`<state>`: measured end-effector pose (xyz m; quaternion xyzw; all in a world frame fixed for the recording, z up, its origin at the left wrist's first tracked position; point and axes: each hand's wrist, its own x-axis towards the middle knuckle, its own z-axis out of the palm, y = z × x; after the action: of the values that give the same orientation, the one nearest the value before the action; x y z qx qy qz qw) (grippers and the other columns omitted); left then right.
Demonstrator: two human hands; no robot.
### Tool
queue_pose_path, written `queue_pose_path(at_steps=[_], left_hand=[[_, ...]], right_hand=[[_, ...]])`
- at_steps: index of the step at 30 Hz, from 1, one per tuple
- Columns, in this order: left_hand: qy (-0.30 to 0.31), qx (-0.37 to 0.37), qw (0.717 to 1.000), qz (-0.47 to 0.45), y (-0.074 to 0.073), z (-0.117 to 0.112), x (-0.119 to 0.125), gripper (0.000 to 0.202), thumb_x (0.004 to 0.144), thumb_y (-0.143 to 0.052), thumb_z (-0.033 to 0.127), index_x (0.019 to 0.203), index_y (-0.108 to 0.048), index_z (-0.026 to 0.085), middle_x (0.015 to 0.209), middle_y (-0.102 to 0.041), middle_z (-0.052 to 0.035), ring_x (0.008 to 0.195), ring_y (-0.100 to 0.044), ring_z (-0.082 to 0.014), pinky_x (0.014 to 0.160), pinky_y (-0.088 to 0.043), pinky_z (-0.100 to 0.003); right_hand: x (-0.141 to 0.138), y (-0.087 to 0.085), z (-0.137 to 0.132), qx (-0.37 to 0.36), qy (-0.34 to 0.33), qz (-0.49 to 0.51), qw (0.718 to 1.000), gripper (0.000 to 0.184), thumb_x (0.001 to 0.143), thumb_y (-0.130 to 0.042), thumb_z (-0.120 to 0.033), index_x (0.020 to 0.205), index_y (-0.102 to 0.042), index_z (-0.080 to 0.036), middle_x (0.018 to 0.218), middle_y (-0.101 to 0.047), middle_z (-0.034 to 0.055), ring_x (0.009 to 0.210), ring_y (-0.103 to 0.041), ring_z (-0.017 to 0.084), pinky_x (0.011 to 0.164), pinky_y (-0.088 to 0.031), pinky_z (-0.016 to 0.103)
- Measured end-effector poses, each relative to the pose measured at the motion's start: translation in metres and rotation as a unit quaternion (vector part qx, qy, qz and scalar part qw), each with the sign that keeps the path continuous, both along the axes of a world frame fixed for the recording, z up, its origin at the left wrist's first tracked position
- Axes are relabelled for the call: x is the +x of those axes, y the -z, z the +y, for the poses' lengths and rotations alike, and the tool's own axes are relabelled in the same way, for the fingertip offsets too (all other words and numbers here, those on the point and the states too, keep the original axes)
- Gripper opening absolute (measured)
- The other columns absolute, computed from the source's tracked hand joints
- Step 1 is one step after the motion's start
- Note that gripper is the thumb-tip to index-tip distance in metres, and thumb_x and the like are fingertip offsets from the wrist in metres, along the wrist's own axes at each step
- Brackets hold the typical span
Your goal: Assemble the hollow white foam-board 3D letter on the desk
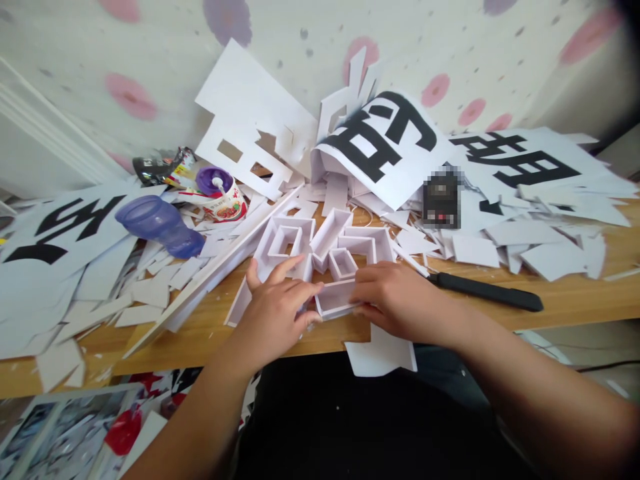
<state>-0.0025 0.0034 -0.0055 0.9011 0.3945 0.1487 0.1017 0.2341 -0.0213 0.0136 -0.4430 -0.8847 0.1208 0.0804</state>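
A white foam-board character [327, 233], built of thin upright walls forming open box shapes, lies on the wooden table before me. My left hand [280, 303] rests over its lower left part with fingers spread. The index fingertip and thumb are at the left end of the lowest box section [336, 299], with a gap between them. At that section's right end, my right hand [387, 297] grips the wall, fingers bent and thumb below. My palms hide parts of the character. A white foam-board offcut [383, 353] juts past the table edge below my right hand.
A black-handled cutter [490, 291] lies on the right. Foam scraps [150, 290] cover both sides. To the left are a purple translucent vessel [160, 223], a paper cup [225, 200] and a long foam strip [215, 270]. Printed character sheets [400, 143] stand behind; a blurred-out black object [442, 199] is nearby.
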Motion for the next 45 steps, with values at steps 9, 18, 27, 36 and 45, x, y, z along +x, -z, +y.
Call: queue_pose_path(at_steps=[9,18,27,36,45], left_hand=[[0.001,-0.002,1.000,-0.007,-0.001,0.000,0.000,0.026,0.083,-0.072,0.020,0.109,-0.069,0.024,0.096,-0.078,-0.0062,0.137,-0.045,-0.0337,0.113,0.010,-0.071],[0.000,-0.006,1.000,-0.006,0.000,-0.001,0.000,0.026,0.083,-0.072,0.018,0.109,-0.068,0.024,0.099,-0.077,-0.0060,0.137,-0.045,-0.0346,0.111,0.009,-0.074],[0.000,-0.006,1.000,-0.003,0.002,0.001,-0.001,0.025,0.084,-0.072,0.021,0.109,-0.067,0.026,0.096,-0.077,-0.0043,0.139,-0.043,-0.0336,0.110,0.009,-0.074],[-0.006,-0.009,1.000,-0.001,-0.001,0.000,0.000,0.030,0.080,-0.077,0.019,0.108,-0.067,0.025,0.100,-0.077,-0.0057,0.137,-0.045,-0.0347,0.111,0.007,-0.073],[0.001,-0.011,1.000,-0.004,0.000,0.000,0.000,0.031,0.080,-0.078,0.020,0.109,-0.067,0.025,0.099,-0.077,-0.0041,0.138,-0.044,-0.0340,0.110,0.007,-0.073]], right_hand=[[-0.014,-0.010,0.004,-0.087,0.065,0.023,0.994,0.012,0.087,-0.064,-0.015,0.083,-0.076,-0.019,0.083,-0.067,0.0024,0.073,-0.056,0.013,0.064,-0.034,0.025],[-0.016,0.002,-0.001,-0.089,0.100,0.148,0.980,0.014,0.078,-0.066,-0.004,0.074,-0.072,-0.017,0.075,-0.063,-0.0013,0.066,-0.052,0.010,0.063,-0.034,0.023],[0.018,-0.009,-0.009,-0.095,0.155,0.278,0.943,0.011,0.084,-0.062,-0.013,0.074,-0.064,-0.017,0.070,-0.057,-0.0025,0.064,-0.050,0.010,0.060,-0.038,0.023],[-0.010,-0.004,-0.003,-0.030,0.095,0.097,0.990,0.016,0.093,-0.059,-0.021,0.088,-0.074,-0.017,0.086,-0.061,0.0050,0.083,-0.054,0.019,0.075,-0.035,0.034],[-0.018,-0.009,0.002,-0.049,0.110,0.108,0.987,0.010,0.087,-0.062,-0.012,0.078,-0.066,-0.016,0.085,-0.060,0.0025,0.084,-0.054,0.017,0.077,-0.032,0.034]])
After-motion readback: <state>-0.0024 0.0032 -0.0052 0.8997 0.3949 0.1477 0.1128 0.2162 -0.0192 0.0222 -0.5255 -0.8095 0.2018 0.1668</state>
